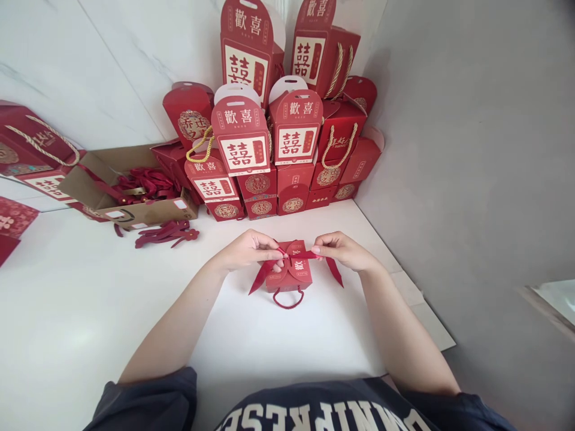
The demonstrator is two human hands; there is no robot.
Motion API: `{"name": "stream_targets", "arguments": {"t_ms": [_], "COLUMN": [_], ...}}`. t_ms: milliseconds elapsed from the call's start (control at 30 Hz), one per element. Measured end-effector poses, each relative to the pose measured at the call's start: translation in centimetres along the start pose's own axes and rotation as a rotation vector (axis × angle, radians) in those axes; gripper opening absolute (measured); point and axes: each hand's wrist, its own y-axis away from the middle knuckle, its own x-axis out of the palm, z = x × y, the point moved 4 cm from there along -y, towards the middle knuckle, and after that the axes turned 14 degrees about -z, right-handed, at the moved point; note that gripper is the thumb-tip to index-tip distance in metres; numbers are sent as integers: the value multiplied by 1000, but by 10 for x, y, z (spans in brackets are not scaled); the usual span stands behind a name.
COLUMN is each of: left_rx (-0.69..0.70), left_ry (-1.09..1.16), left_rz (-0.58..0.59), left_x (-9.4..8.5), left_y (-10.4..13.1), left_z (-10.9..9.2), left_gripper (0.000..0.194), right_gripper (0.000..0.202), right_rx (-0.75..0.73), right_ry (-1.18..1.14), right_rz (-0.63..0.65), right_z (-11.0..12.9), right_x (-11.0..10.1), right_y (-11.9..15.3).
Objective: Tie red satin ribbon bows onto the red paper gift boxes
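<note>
Setting: White tabletop pushed into a corner, with a pale marbled wall behind and a plain grey wall on the right.
Small gift box: a red favour box sits on the table straight in front of the person, between the two hands, its petal-shaped top flaps folded together and a little cord handle loop lying toward the viewer.
Ribbon: a red ribbon runs across the top of the box; its loose tails hang down past the left and right sides.
Left hand: the left hand is pinched on the ribbon at the box's left top edge, fingertips closed around the strand.
Right hand: the right hand is pinched on the ribbon's other end just right of the box, drawing it taut.
Stack behind: finished red wedding gift boxes piled in the corner, several with gold rope handles.
Carton: an open cardboard carton left of the stack holds more red ribbons; a few spare ribbons lie on the table beside it.
Risk, as I judge it: an uneven pull could drag the light box sideways or spring the flaps open; a slipping pinch would loosen the tie and leave lopsided tails.
</note>
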Motion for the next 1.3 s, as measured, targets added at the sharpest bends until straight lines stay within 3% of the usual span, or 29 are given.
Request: {"name": "stream_targets", "arguments": {"t_ms": [233,400,567,667,833,933,1067,1300], "left_rx": [-25,22,54,88,125,134,117,94], "left_ry": [-35,-92,-146,-167,-255,-274,-243,-192], "left_rz": [-25,-35,-55,-24,-20,-33,-74,-103], "left_x": [1,5,7,10,10,11,12,12], "left_y": [0,3,4,6,8,8,8,8], "left_z": [1,-3,-5,-9,-13,-13,-10,-11], "left_gripper": [35,38,36,32,24,26,25,28], "right_gripper": [18,23,28,22,11,19,8,10], "right_rx": [-211,-427,-616,-628,-541,-485,-483,-580], "right_ry": [-34,111,409,518,480,434,377,390], "right_rz": [67,4,-139,-231,-344,-327,-269,-364], "right_z": [18,30,34,34,32,31,30,27], "right_x": [9,29,48,56,55,50,45,36], "right_y": [11,14,14,14,12,10,7,8]}}
